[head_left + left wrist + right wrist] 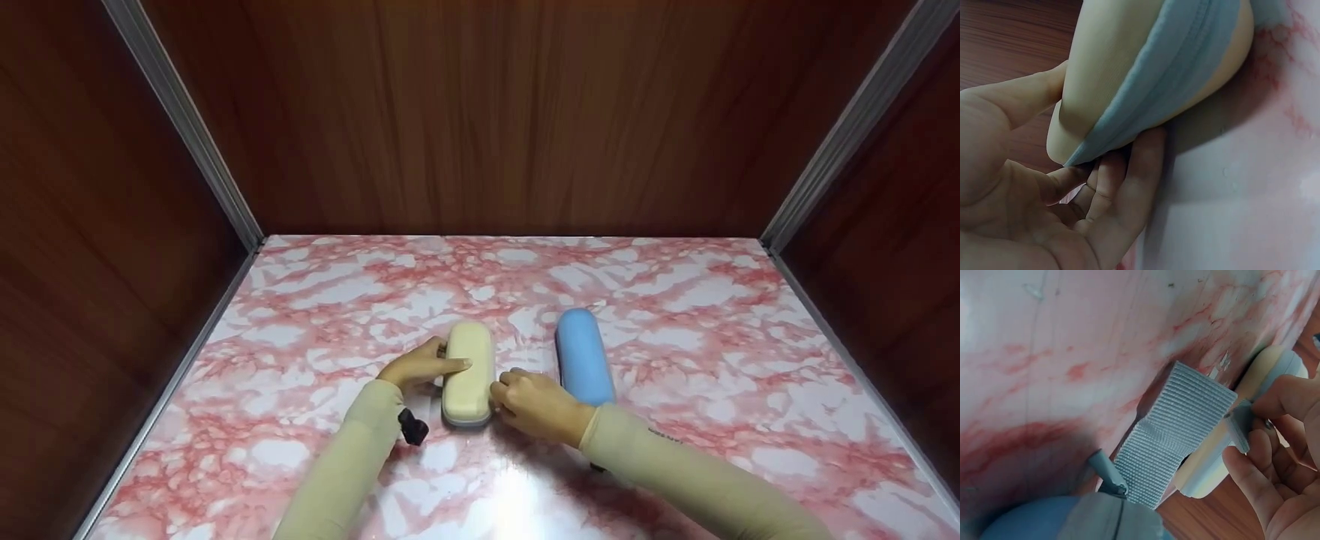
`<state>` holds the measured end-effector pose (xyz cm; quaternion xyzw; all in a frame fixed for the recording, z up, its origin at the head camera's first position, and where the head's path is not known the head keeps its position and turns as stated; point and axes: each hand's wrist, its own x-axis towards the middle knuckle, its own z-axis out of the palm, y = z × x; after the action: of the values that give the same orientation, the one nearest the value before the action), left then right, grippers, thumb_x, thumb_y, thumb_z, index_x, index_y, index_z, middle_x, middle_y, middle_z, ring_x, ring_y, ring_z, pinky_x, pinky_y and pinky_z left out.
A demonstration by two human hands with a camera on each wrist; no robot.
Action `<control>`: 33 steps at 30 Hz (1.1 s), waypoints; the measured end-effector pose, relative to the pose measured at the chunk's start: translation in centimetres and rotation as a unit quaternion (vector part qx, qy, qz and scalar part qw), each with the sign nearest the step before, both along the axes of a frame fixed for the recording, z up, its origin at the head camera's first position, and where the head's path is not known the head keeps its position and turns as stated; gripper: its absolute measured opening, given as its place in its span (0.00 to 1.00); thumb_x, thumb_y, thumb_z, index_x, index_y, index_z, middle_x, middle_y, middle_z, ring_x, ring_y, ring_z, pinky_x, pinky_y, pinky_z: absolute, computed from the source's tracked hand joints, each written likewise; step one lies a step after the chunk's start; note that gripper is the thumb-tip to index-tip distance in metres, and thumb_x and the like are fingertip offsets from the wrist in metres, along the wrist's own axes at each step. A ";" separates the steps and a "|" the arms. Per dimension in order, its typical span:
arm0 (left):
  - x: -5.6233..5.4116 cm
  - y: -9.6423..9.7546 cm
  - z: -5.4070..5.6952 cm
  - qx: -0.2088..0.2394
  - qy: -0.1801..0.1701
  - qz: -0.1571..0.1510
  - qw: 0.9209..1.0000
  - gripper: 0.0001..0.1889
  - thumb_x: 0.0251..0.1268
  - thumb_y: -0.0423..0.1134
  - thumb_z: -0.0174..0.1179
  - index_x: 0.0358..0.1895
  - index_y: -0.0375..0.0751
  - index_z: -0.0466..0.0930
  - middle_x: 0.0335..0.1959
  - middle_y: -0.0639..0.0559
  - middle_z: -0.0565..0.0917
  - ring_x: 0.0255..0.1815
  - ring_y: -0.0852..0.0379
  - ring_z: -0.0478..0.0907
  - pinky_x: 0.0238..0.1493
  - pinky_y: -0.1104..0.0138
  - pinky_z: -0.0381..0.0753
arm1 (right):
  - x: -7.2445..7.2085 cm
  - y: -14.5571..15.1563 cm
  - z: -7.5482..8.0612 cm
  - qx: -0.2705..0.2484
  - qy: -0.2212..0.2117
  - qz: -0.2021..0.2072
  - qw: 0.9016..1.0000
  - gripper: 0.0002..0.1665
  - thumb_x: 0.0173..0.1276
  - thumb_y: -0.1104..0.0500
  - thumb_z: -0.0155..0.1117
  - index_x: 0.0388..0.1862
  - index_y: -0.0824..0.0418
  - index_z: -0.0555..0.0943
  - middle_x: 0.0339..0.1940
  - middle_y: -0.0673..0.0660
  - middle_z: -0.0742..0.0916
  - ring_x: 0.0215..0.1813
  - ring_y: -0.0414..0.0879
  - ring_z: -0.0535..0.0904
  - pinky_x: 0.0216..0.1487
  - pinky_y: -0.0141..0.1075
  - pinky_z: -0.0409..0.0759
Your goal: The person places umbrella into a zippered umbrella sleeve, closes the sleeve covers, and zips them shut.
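A cream-coloured oblong zip case (469, 386) with a light grey band round its side lies lengthwise on the table. My left hand (421, 365) holds it from the left, thumb on top; in the left wrist view the fingers (1143, 180) curl against its lower edge. At its right side my right hand (538, 405) pinches a small grey tab (1239, 426), seen in the right wrist view beside the case's grey band. A blue case (583, 356) of similar shape lies just right of the right hand, its near end partly hidden by the wrist.
A grey ribbed strap (1171, 436) and a grey pull (1108, 472) stand out by the blue case in the right wrist view. Pink-and-white marbled table (337, 300) is enclosed by brown wood-grain panels (480, 120) at back and sides. A black clip (412, 427) hangs at the left wrist.
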<state>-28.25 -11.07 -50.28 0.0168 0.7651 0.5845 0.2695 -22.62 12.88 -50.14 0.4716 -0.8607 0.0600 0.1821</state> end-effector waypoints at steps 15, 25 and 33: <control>0.4 0.2 0.0 0.003 0.005 0.011 1.000 0.30 0.64 0.44 0.68 0.60 0.31 0.65 0.59 0.37 0.72 0.57 0.43 0.74 0.54 0.48 0.79 | -0.4 0.4 0.3 -0.010 -0.094 0.001 0.995 0.07 0.61 0.63 0.73 0.31 0.56 0.81 0.29 0.50 0.82 0.31 0.43 0.79 0.30 0.31 0.79; 0.1 0.1 0.3 -0.009 0.008 -0.003 1.000 0.33 0.64 0.46 0.67 0.63 0.27 0.66 0.59 0.37 0.74 0.57 0.43 0.75 0.54 0.50 0.79 | -0.5 0.9 0.9 -0.032 -0.096 0.014 0.995 0.07 0.59 0.62 0.75 0.32 0.55 0.83 0.30 0.49 0.83 0.32 0.41 0.80 0.33 0.31 0.80; 0.1 0.2 0.5 -0.011 0.011 -0.007 1.000 0.37 0.65 0.47 0.67 0.67 0.24 0.64 0.59 0.36 0.76 0.55 0.43 0.77 0.51 0.51 0.81 | -0.7 1.7 1.4 -0.066 -0.067 0.039 0.995 0.08 0.59 0.60 0.76 0.30 0.56 0.82 0.28 0.49 0.82 0.29 0.40 0.77 0.30 0.29 0.78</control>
<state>-28.19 -10.86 -49.80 0.0253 0.7740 0.5743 0.2654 -23.33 14.62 -48.69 0.4867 -0.8461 0.1548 0.1524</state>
